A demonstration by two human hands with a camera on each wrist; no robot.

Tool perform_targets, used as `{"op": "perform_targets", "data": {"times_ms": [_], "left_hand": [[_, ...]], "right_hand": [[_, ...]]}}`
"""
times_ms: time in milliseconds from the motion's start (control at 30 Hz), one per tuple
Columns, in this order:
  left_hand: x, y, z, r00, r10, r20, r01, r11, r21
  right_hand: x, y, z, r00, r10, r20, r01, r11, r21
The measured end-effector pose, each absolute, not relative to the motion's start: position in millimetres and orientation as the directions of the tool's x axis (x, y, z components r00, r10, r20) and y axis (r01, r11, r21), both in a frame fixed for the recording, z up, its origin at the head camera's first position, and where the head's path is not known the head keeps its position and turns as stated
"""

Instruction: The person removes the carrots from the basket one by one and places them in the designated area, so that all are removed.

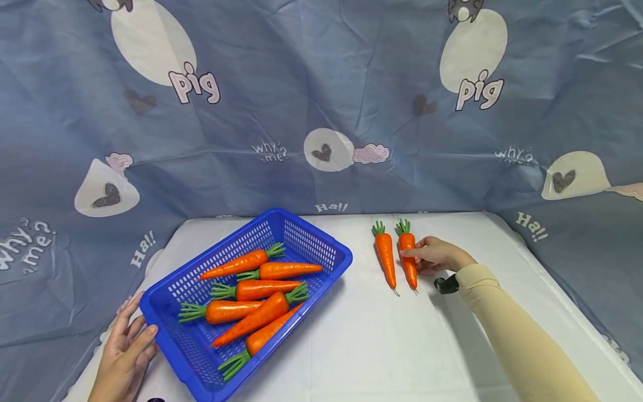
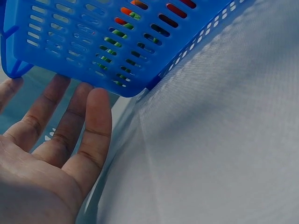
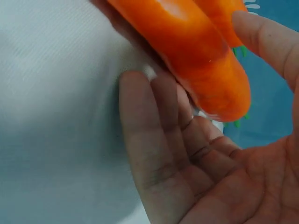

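Note:
At the left of the head view my left hand (image 1: 123, 354) is at the near-left end of a blue plastic basket (image 1: 176, 335). Its fairly straight fingers (image 2: 98, 121) reach the basket's edge in the left wrist view. Several orange carrots with green tops, such as this carrot (image 1: 256, 319), lie inside. My right hand (image 1: 437, 255) is at the right-hand of two carrots on the white table, its thumb over that carrot (image 1: 409, 272) and its fingers (image 3: 140, 107) loosely extended along its side. The other carrot (image 1: 385, 257) lies parallel, just left of it.
The white tabletop (image 1: 361, 346) carries the basket on the left and the two carrots right of centre. A blue printed cloth (image 1: 261, 184) hangs behind the table and along its sides.

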State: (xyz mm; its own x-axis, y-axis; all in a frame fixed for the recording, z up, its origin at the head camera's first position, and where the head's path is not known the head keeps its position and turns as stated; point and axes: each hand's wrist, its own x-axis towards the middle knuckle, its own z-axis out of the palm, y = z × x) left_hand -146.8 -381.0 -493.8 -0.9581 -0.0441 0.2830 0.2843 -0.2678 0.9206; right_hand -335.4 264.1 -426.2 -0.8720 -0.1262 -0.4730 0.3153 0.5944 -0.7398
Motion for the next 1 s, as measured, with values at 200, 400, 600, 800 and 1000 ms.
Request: {"op": "perform_targets", "data": {"times_ms": [200,400,600,800,1000], "left_hand": [[-147.3,-380.0,-493.6,-0.957,-0.043,0.287,0.288,-0.272,0.918],[-147.2,-379.3,-494.6,-0.960,-0.045,0.276,0.277,-0.281,0.919],[-146.8,-381.6,-495.2,-0.966,-0.068,0.248,0.257,-0.265,0.929],[-146.9,-381.9,-495.6,-0.961,-0.055,0.271,0.276,-0.275,0.921],[-147.9,-380.5,-494.5,-0.960,-0.058,0.275,0.280,-0.274,0.920]], "right_hand": [[-338.1,268.4,-415.5,-0.911,-0.087,-0.404,0.253,0.655,-0.712],[-341.4,262.7,-396.3,-0.934,-0.100,-0.344,0.192,0.670,-0.717],[-341.9,240.5,-377.2,-0.943,-0.141,-0.301,0.134,0.668,-0.732],[-343.9,211.3,-361.3,-0.948,-0.187,-0.257,0.067,0.673,-0.737],[-346.6,181.0,-349.8,-0.943,-0.252,-0.220,-0.008,0.674,-0.738]]}}
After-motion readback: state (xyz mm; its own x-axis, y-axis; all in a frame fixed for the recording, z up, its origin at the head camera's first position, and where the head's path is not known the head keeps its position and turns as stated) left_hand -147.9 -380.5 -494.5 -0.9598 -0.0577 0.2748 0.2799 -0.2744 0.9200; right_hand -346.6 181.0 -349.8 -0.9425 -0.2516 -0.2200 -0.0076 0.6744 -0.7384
